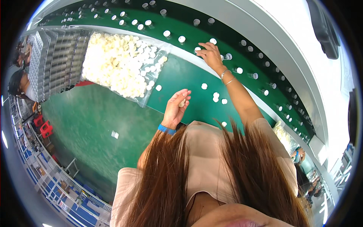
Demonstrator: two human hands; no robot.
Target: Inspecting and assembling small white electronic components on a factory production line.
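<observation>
Right hand [210,54] fingers spread on small white round cap [197,49] at green conveyor belt [227,36], left hand [177,108] fingers pinched on another white cap [182,102], clear plastic bag of white caps [121,64] nearby.

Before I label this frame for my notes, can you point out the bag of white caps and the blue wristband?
bag of white caps [121,62], head view, middle of the heap inside.
blue wristband [166,129], head view, middle of the band.

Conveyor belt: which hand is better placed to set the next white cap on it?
Right, probably. The right hand is already stretched over the conveyor belt, fingertips on a white cap among the small cylinders. The left hand hangs back over the green table, pinching a cap near the bag of caps.
</observation>
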